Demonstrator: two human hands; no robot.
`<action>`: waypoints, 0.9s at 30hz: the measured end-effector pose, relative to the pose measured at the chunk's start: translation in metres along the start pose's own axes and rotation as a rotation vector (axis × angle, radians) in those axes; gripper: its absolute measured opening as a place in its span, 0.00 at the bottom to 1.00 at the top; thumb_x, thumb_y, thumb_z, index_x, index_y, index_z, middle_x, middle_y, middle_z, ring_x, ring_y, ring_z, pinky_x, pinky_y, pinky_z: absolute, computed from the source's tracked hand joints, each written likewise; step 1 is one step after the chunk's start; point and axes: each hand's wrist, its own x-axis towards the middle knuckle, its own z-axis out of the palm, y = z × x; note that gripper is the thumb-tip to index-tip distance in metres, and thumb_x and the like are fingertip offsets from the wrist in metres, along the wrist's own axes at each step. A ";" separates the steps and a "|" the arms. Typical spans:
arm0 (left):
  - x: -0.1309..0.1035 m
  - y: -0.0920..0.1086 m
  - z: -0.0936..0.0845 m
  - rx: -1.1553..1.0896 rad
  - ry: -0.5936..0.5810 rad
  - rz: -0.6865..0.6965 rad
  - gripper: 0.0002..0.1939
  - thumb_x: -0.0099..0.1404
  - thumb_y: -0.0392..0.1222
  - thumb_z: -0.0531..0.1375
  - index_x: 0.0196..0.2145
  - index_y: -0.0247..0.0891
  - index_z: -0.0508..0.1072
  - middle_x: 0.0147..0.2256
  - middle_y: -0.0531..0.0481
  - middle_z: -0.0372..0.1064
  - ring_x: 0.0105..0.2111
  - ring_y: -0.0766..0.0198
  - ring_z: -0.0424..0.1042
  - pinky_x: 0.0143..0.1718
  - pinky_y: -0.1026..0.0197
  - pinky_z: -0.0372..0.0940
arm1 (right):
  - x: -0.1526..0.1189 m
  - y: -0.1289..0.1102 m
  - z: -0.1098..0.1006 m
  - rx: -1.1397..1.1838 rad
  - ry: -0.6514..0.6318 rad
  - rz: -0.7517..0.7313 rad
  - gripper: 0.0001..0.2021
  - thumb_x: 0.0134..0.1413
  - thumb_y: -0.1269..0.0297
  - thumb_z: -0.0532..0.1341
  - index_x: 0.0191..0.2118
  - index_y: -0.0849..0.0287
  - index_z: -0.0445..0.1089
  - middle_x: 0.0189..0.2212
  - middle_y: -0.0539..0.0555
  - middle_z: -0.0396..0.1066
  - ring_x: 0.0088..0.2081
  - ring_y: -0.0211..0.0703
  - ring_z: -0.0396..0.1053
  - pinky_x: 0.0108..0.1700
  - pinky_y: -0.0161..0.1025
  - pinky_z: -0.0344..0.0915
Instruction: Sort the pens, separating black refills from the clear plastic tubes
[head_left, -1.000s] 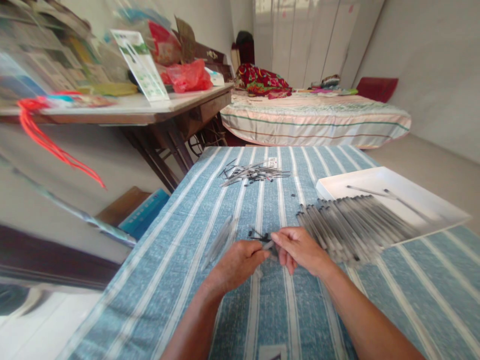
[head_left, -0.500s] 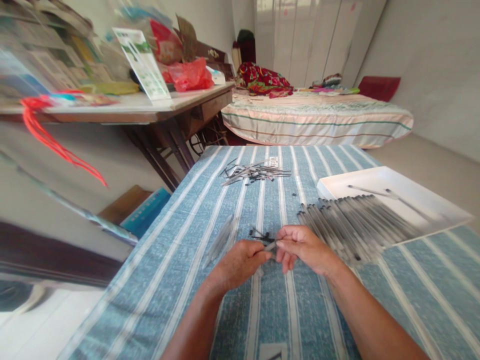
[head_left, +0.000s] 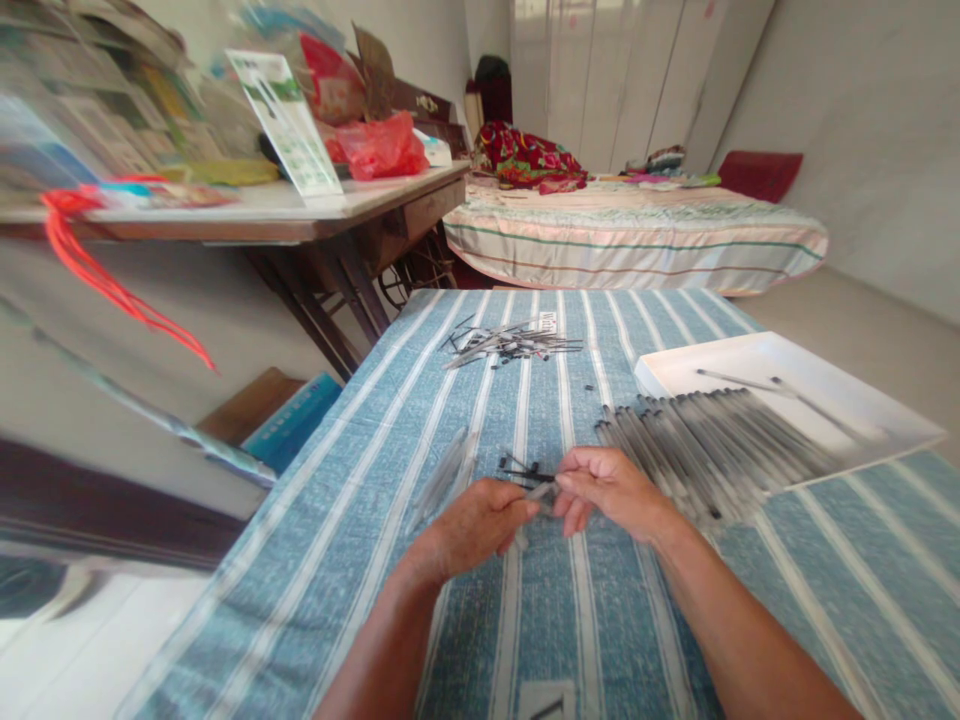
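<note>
Left hand: closed round one translucent pen barrel, over the near-middle tabletop. Right hand: thumb and finger pinched at the barrel's right end. Small black parts: just beyond. Black-capped pens: right. Handling, as judged: hold barrel steady, both grips aligned, force straight, lest it bend.

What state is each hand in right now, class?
Left hand: closed, holding a pale tube.
Right hand: pinched closed; whatever it grips cannot be told.
</note>
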 end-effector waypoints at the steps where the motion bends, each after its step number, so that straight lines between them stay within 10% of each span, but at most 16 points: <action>1: 0.000 0.000 -0.001 0.000 0.006 0.001 0.19 0.56 0.44 0.54 0.10 0.40 0.62 0.11 0.55 0.58 0.14 0.68 0.56 0.18 0.66 0.50 | -0.001 -0.002 -0.002 0.016 0.013 -0.017 0.15 0.46 0.53 0.59 0.31 0.61 0.60 0.22 0.50 0.71 0.20 0.39 0.71 0.21 0.32 0.64; 14: 0.002 0.001 0.000 0.111 -0.018 -0.012 0.17 0.56 0.45 0.52 0.13 0.39 0.60 0.12 0.56 0.57 0.15 0.69 0.57 0.19 0.66 0.50 | 0.001 0.004 0.001 -0.076 0.054 -0.008 0.13 0.47 0.55 0.58 0.29 0.63 0.64 0.16 0.47 0.68 0.12 0.33 0.64 0.14 0.28 0.56; 27: -0.001 -0.018 -0.039 0.668 0.253 -0.238 0.14 0.60 0.45 0.48 0.24 0.37 0.68 0.20 0.53 0.65 0.24 0.64 0.66 0.25 0.66 0.53 | -0.007 -0.012 -0.027 0.048 0.599 -0.070 0.08 0.42 0.61 0.59 0.25 0.60 0.62 0.13 0.46 0.66 0.09 0.32 0.59 0.10 0.28 0.52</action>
